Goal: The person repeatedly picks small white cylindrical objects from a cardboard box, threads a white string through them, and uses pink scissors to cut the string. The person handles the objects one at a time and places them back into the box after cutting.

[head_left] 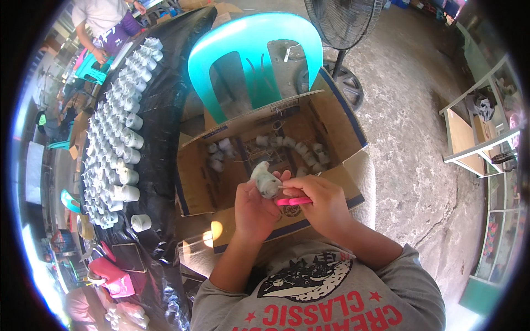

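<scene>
The left hand (pixel 255 205) is closed around a small pale, whitish-grey cylindrical piece (pixel 265 182), gripping it from below so that its upper end sticks out above the fingers. The right hand (pixel 321 199) is clamped on a thin pink tool (pixel 293 201), which lies across the fingers with its tip pointing at the side of the piece; the thumb and forefinger of this hand also touch the piece. Both hands meet just above the near edge of an open cardboard box (pixel 210 190), held in the air and not resting on anything.

Inside the box, more small pale cylinders (pixel 307 154) lie loose along the far side, some in the far left corner, with tangled thread among them. Behind the box stands a turquoise plastic chair (pixel 251 49), and beyond that a floor fan (pixel 342 22) on the concrete floor.

To the person's left, a desk covered in black sheeting (pixel 165 105) carries many upright white cylinders (pixel 118 127) packed in rows along its left edge. At the far end of the desk another person (pixel 102 22) is seated
</scene>
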Demonstrator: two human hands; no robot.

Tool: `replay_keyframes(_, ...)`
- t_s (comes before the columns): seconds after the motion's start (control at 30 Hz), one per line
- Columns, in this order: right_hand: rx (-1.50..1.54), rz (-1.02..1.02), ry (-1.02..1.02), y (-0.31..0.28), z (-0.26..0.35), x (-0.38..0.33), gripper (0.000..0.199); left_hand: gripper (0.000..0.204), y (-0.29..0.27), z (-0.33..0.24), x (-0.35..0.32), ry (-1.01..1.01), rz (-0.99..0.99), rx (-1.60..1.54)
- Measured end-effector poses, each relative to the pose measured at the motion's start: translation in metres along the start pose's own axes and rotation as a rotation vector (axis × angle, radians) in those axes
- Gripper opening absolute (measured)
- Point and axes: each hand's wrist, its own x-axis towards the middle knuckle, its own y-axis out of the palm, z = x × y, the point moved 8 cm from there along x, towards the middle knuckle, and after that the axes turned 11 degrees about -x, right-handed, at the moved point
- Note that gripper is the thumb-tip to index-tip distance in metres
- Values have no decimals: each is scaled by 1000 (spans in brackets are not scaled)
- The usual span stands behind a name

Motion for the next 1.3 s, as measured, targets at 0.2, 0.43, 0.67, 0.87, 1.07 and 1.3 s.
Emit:
replay_keyframes(0.2,-125,15,-74,13,2,-6,20,35,-14,-8,-2,118,-96,160)
replay_keyframes(0.43,-120,-44,-69,9,8,-8,17,35,-5,-6,-7,176,-67,257)
replay_keyframes(0.67,-157,-15,-53,6,5,-13,17,53,13,-4,-14,232,47,335)
replay_keyframes(0.87,-181,-15,-45,6,0,-17,23,50,14,-1,-16,273,78,373)
replay_keyframes(1.07,-175,-35,-39,4,-1,-20,24,52,17,3,-16,246,130,377)
replay_keyframes(1.3,-162,-43,-36,3,-1,-20,20,52,12,4,-16,240,105,379)
